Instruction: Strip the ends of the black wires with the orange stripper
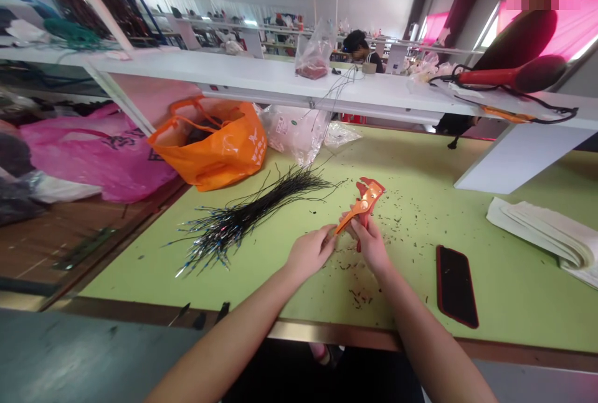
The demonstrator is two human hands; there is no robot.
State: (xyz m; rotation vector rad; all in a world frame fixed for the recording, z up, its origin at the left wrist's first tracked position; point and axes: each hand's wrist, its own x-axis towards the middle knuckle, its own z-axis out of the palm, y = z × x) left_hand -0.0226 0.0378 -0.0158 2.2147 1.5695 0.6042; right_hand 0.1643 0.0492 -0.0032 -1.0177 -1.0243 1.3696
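Note:
A wire stripper (367, 199) with orange and red handles is held above the table, its jaws pointing up and away from me. My right hand (372, 242) is closed around its handles, thumb near the red one. My left hand (312, 252) is closed at the lower end of the orange handle; its fingertips are partly hidden. To the left lies a loose bundle of thin black wires (252, 210), many with blue and silvery ends. Small dark scraps (362, 297) are scattered under and around the tool.
A phone (456, 284) lies at the right, near folded white cloth or paper (542, 232). An orange bag (215, 147) and clear plastic bags (296, 132) stand behind the wires. A white shelf (261, 73) spans the back, carrying a red-handled tool (495, 77). A person (362, 51) sits beyond.

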